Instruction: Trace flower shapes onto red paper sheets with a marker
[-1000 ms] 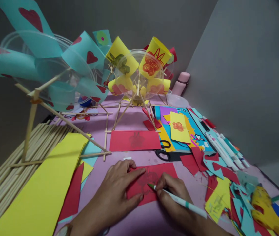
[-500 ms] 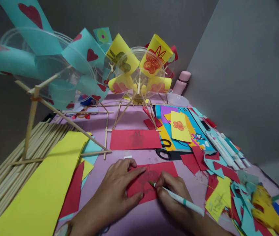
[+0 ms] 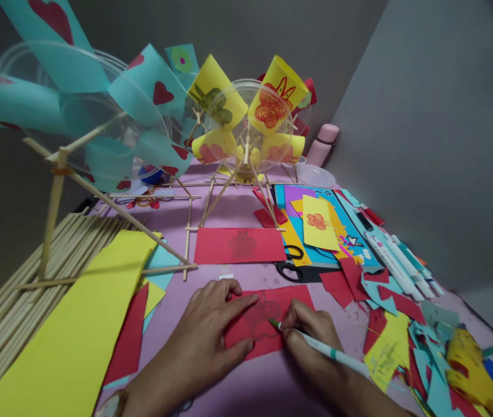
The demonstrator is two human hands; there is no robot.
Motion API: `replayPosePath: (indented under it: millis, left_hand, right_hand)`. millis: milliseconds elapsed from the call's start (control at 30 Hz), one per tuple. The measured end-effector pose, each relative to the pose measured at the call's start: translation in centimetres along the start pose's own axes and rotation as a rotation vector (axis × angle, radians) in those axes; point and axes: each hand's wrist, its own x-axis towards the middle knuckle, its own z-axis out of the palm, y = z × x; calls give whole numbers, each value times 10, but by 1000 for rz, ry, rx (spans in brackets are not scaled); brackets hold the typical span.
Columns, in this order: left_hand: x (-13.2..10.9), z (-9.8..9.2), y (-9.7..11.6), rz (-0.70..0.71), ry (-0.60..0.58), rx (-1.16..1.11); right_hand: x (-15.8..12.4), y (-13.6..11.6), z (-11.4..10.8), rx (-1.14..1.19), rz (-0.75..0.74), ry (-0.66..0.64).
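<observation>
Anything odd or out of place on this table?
Right side: cut paper scraps lie jumbled beside the yellow glue gun, messy against the roughly parallel wooden sticks at left. The red paper under the green-tipped marker sits slightly askew.

Left of the paper (image 3: 260, 319) lie sticks (image 3: 20, 313); right, apparently, a glue gun (image 3: 472, 370).

From here I see the left grip (image 3: 215, 324), a bare hand, palm down, thumb (image 3: 240, 351) and forefinger (image 3: 241, 306) spread apart; the right grip (image 3: 309, 336) is pinched, fingers curled toward the thumb, both forearms (image 3: 157, 370) slanting inward.
</observation>
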Motion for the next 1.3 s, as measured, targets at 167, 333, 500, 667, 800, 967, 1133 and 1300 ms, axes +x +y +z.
replayPosePath:
  millis: [167, 333, 500, 667, 800, 967, 1133, 1300]
  left_hand:
    - [2, -1, 0, -9, -16, -1]
    - [1, -1, 2, -8, -11, -12]
    - [-1, 1, 1, -6, 1, -1]
    - [0, 1, 0, -20, -9, 5]
    - [0, 1, 0, -19, -11, 3]
    - [0, 1, 0, -11, -10, 10]
    - [0, 2, -1, -9, -1, 5]
    - [-1, 3, -1, -7, -1, 8]
  right_hand:
    - [0, 1, 0, 15, 17, -12]
    - [1, 0, -2, 14, 30, 3]
    - [0, -2, -5, 19, 20, 8]
    - [0, 0, -4, 67, -3, 13]
    - [0, 3, -3, 82, -19, 5]
    - [1, 3, -4, 76, 5, -5]
    - [0, 0, -3, 55, 34, -1]
    - [-1, 2, -4, 36, 26, 1]
